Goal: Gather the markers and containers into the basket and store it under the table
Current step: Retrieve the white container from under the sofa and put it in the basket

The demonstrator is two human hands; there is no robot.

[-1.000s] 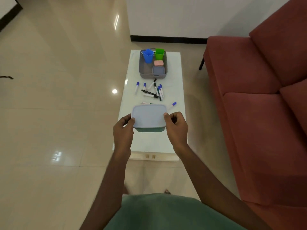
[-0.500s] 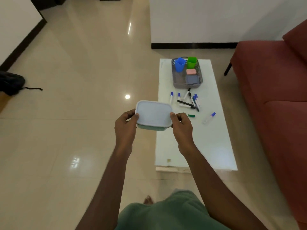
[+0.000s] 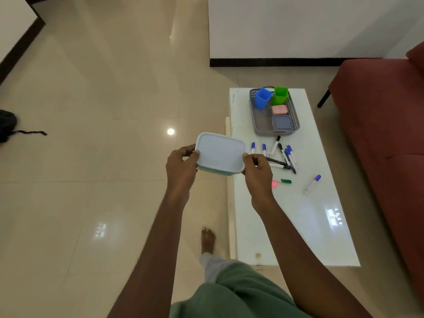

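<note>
I hold a pale blue lidded container [image 3: 220, 153] in the air, just left of the white table [image 3: 298, 216]. My left hand [image 3: 182, 166] grips its left end and my right hand [image 3: 257, 171] grips its right end. A grey basket [image 3: 255, 121] stands at the table's far end with a blue cup [image 3: 262, 98], a green cup [image 3: 280, 95], a pink box [image 3: 279, 109] and a grey-blue box [image 3: 283, 122] inside. Several markers [image 3: 284, 154] lie in a loose heap in front of the basket. A green marker [image 3: 284, 181] and a blue-capped marker [image 3: 312, 183] lie apart, nearer me.
A red sofa [image 3: 385, 125] runs along the table's right side. Glossy tiled floor spreads to the left, with a black bag [image 3: 6, 125] at the far left edge. My bare foot [image 3: 207, 241] stands on the floor by the table's left edge.
The container left the table and now sits over the floor beside its left edge. My view has swung left, so the table and sofa have shifted right.
</note>
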